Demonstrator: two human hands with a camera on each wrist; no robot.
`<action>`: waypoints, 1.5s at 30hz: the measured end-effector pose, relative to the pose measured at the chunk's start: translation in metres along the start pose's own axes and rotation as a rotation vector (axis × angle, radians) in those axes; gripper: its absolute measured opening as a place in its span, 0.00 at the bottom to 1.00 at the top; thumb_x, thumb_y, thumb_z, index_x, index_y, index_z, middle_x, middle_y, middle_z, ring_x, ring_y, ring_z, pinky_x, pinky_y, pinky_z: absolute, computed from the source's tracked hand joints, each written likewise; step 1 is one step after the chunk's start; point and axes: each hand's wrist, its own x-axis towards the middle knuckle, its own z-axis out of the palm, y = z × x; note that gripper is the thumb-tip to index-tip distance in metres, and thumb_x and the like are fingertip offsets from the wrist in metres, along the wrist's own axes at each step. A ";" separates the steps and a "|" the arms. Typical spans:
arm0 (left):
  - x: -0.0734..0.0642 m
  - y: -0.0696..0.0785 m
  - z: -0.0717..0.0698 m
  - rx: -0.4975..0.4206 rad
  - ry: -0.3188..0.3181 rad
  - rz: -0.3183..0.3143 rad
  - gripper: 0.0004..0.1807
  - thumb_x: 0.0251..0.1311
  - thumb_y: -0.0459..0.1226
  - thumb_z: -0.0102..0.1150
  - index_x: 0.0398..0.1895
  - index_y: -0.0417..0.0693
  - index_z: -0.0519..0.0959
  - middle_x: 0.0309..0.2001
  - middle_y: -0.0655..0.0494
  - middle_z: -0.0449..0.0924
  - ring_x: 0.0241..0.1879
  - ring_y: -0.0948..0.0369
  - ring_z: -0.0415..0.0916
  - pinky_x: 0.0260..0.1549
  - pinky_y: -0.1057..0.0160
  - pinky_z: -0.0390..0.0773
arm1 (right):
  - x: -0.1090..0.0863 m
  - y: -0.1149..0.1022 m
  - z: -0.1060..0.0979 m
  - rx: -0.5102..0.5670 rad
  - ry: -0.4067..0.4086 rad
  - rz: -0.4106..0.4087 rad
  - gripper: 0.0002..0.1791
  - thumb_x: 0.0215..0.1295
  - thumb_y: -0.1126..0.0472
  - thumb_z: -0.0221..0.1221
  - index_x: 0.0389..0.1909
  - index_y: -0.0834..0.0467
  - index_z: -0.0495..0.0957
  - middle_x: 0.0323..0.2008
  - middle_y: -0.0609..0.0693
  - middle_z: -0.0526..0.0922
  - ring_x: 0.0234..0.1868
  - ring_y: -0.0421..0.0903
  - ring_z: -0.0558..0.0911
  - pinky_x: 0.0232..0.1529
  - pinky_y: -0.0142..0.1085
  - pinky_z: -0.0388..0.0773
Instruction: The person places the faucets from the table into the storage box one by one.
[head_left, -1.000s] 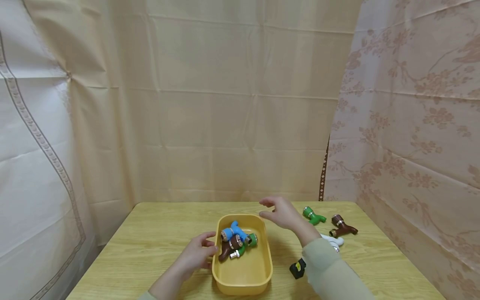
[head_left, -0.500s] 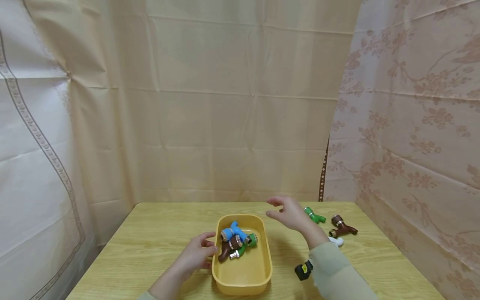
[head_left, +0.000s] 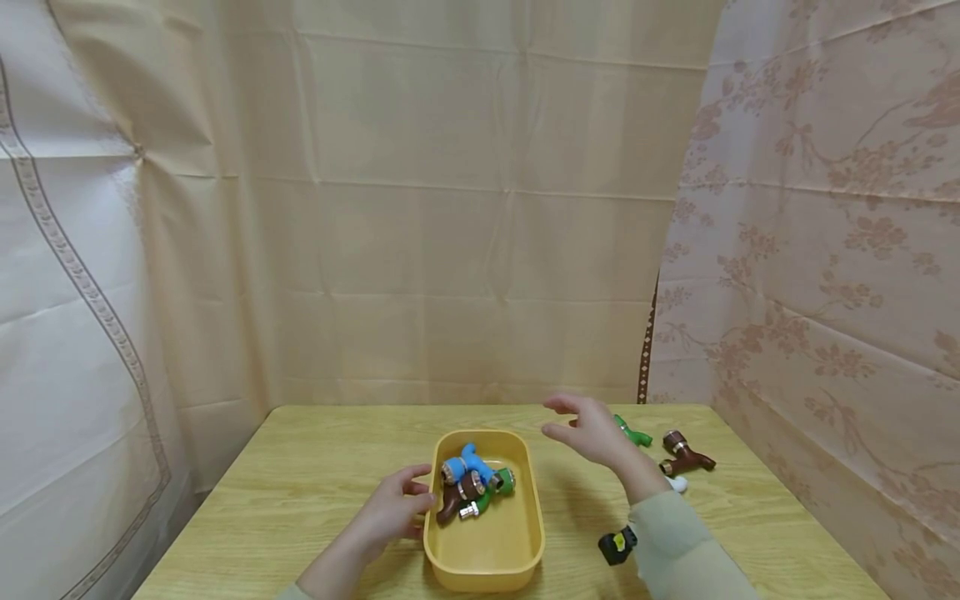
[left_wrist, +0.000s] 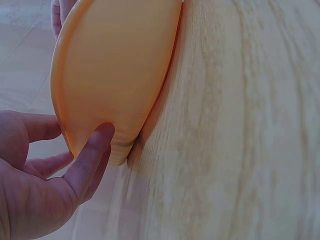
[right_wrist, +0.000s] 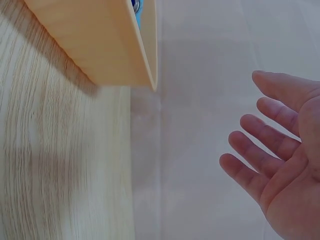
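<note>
Grip uncurled, left hand [head_left: 390,504] touches yellow rounded-rectangular plastic tub [head_left: 487,577], seemingly to steady it; right hand [head_left: 592,429], holding nothing, hovers to its right; inside, overlapping, apparently corralled by the walls, lie blue forked tap [head_left: 472,460], brown curved tap [head_left: 452,502] and green tap [head_left: 506,482], all plastic-looking, metal-collared.

Shows the left hand [left_wrist: 42,187] at lower left, with fingers parted. Lays one fingertip [left_wrist: 104,133] against the outer wall of a yellow tub [left_wrist: 115,65], with other digits at its rim. Cuts the tub off along the top, set on a wood-grained table [left_wrist: 225,125]. Includes part of the right hand [left_wrist: 56,22] beyond the rim, upper left, before pale cloth [left_wrist: 22,70].
</note>
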 end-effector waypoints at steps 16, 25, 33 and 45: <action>0.000 -0.001 0.000 -0.014 -0.007 0.000 0.33 0.66 0.28 0.58 0.73 0.30 0.61 0.49 0.39 0.69 0.41 0.49 0.79 0.33 0.49 0.88 | -0.013 0.014 -0.013 -0.017 0.027 0.053 0.24 0.68 0.55 0.67 0.63 0.58 0.78 0.60 0.55 0.81 0.61 0.58 0.78 0.59 0.54 0.79; 0.000 -0.002 -0.001 -0.015 -0.011 -0.003 0.33 0.67 0.28 0.58 0.73 0.30 0.61 0.49 0.39 0.69 0.42 0.50 0.79 0.33 0.49 0.88 | -0.019 0.020 -0.018 -0.008 0.032 0.054 0.25 0.69 0.55 0.66 0.64 0.59 0.78 0.60 0.57 0.80 0.62 0.60 0.77 0.61 0.59 0.76; 0.000 0.000 0.000 -0.016 -0.013 -0.001 0.33 0.66 0.28 0.58 0.73 0.30 0.61 0.49 0.39 0.69 0.42 0.49 0.79 0.34 0.49 0.88 | -0.027 0.026 -0.024 -0.016 0.024 0.054 0.27 0.69 0.53 0.66 0.65 0.60 0.76 0.61 0.59 0.79 0.63 0.62 0.75 0.62 0.61 0.74; 0.001 -0.001 0.000 -0.011 -0.013 -0.006 0.33 0.67 0.28 0.57 0.73 0.30 0.61 0.49 0.39 0.69 0.42 0.50 0.78 0.33 0.49 0.88 | -0.037 0.035 -0.034 -0.009 0.000 0.112 0.32 0.68 0.52 0.67 0.69 0.60 0.73 0.65 0.61 0.75 0.66 0.64 0.72 0.63 0.58 0.74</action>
